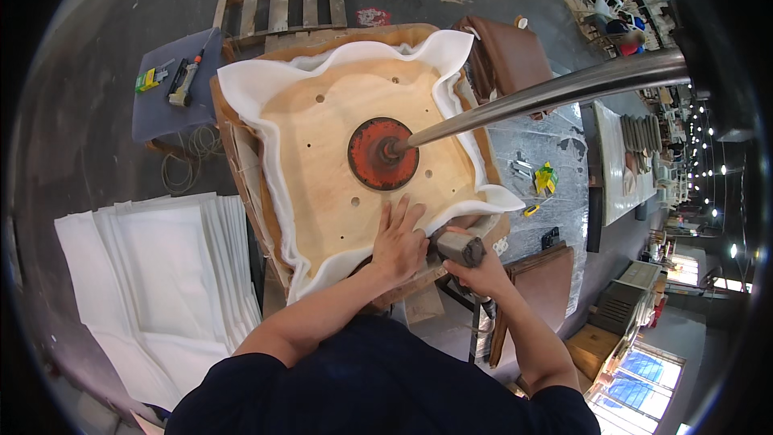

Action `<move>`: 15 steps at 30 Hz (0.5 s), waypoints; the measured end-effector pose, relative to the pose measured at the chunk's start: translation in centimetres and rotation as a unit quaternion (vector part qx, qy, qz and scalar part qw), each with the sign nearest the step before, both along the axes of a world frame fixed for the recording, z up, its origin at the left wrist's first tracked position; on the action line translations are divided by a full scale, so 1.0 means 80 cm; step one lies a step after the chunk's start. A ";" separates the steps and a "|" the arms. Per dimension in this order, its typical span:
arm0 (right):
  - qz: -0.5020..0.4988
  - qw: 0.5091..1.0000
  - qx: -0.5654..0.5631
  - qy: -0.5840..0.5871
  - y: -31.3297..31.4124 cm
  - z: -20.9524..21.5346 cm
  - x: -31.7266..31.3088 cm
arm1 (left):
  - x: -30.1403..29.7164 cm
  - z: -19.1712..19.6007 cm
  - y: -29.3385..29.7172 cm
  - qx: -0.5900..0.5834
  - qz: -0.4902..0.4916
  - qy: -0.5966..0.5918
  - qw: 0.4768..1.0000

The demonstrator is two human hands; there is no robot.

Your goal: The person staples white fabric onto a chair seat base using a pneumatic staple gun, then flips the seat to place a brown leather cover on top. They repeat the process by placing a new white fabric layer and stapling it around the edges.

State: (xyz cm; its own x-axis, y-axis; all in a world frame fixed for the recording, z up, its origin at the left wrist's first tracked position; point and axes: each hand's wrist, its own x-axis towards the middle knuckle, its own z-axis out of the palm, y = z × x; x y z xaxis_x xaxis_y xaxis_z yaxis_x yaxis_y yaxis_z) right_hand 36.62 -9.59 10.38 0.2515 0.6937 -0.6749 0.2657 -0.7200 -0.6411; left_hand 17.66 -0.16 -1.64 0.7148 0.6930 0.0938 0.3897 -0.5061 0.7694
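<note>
The person's right hand (481, 272) is clenched around a grey staple gun (460, 248), which it largely covers; only the upper body of the tool shows, and the nose and any hose are hidden behind the hand and the left hand (398, 243). The visible part of the gun runs roughly left to right, its front end directed toward the left hand and the near edge of the plywood seat base (322, 153). The exact contact point with the work cannot be made out.

The left hand lies flat, fingers spread and pointing away from the person, pressing on the near edge of the plywood where the white foam padding (250, 89) is folded over. It grasps nothing.

The seat base lies underside up, with a round red metal plate (378, 163) at its centre. A polished metal pole (547, 90) rises from that plate toward the upper right and is cut off at the dark rim. Brown leather (507, 52) shows beneath the foam. A stack of white sheets (161, 266) lies to the left.
</note>
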 end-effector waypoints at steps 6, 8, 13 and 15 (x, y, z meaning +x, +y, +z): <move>0.008 0.999 0.025 -0.033 0.009 -0.001 -0.012 | -0.006 0.014 0.006 -0.009 -0.003 0.014 1.000; -0.014 0.999 0.028 -0.022 0.003 0.000 -0.007 | -0.021 0.029 0.003 -0.005 0.001 0.030 1.000; -0.040 0.999 0.019 0.009 -0.008 0.005 -0.014 | -0.020 0.009 0.003 0.029 0.002 -0.002 1.000; -0.031 0.999 0.008 0.010 -0.005 0.006 -0.016 | -0.016 0.003 0.005 0.026 -0.003 -0.006 1.000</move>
